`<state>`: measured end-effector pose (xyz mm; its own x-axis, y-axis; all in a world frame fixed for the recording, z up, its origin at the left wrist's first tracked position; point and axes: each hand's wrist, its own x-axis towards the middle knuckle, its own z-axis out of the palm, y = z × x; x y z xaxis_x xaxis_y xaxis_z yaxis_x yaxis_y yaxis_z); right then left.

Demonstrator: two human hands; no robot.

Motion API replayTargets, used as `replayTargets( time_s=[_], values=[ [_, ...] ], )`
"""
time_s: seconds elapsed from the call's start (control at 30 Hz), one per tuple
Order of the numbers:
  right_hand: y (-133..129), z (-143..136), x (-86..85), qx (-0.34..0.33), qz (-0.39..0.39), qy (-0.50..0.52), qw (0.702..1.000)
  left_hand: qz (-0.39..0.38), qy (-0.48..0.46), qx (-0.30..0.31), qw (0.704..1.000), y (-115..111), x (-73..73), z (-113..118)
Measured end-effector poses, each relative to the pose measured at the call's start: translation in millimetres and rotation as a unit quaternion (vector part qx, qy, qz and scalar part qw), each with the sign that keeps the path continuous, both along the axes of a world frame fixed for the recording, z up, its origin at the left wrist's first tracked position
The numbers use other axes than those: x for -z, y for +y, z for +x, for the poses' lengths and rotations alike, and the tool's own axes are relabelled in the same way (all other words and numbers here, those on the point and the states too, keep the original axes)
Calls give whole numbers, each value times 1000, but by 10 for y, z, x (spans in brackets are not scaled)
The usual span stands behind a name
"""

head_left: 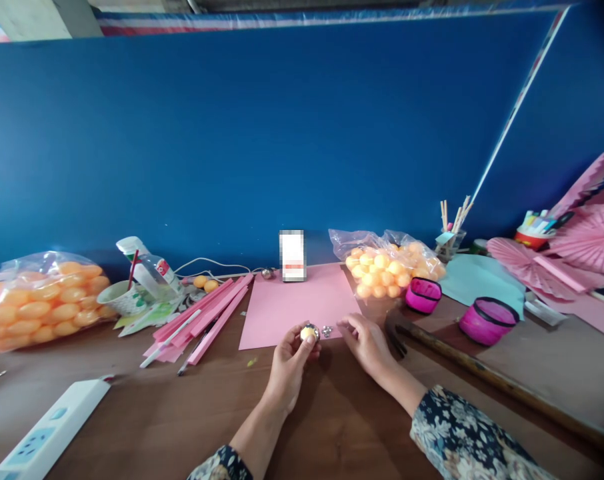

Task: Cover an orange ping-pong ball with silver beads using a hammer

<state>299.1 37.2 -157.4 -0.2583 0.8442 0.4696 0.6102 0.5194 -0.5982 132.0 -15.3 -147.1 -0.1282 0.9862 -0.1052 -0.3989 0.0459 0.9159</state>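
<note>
A small yellow ball with dark, shiny pieces around it (309, 333) is held between the thumb and fingers of my left hand (291, 360), above the front edge of a pink sheet (297, 307). Just right of the ball lies a little cluster of silvery pieces (327, 331). My right hand (367, 343) is beside that cluster, its thumb and fingertips close together; whether something tiny is between them cannot be made out.
Bags of orange balls (45, 303) (382, 270) stand left and right. Pink strips (207, 320) lie left of the sheet. A hammer (462, 360), magenta containers (488, 321) and pink paper fans (592, 233) are at right. A power strip (52, 433) is front left.
</note>
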Motion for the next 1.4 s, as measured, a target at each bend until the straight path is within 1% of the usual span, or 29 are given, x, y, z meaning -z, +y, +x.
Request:
replayTargets(
  time_s=[0.13,0.27,0.37,0.53,0.7,0.9,1.13,1.27,1.4],
  values=[
    [-53,-40,-39,-17,-19,50,998,-1,-13,-3,1000,0,-3,0],
    [-125,-94,-105,-32,-62,104,992,0,9,7,1000,8,-5,-4],
    [-182,-133,-149,-56,-103,142,983,3,21,9,1000,7,-5,-4],
    [-254,-181,-166,-90,-147,182,968,0,52,20,998,1,-9,-2],
    [-261,-189,-136,-94,-157,196,963,3,83,18,996,5,-15,0],
    [-222,-169,-89,-80,-143,188,968,9,66,19,998,16,-6,-3],
    [-259,-168,-196,-80,-149,202,965,11,38,31,999,14,-9,6],
    [-278,-174,-241,-79,-156,206,963,7,50,24,998,12,-4,6],
    [-279,-175,-241,-90,-167,215,958,18,70,29,997,11,11,2]
  ],
)
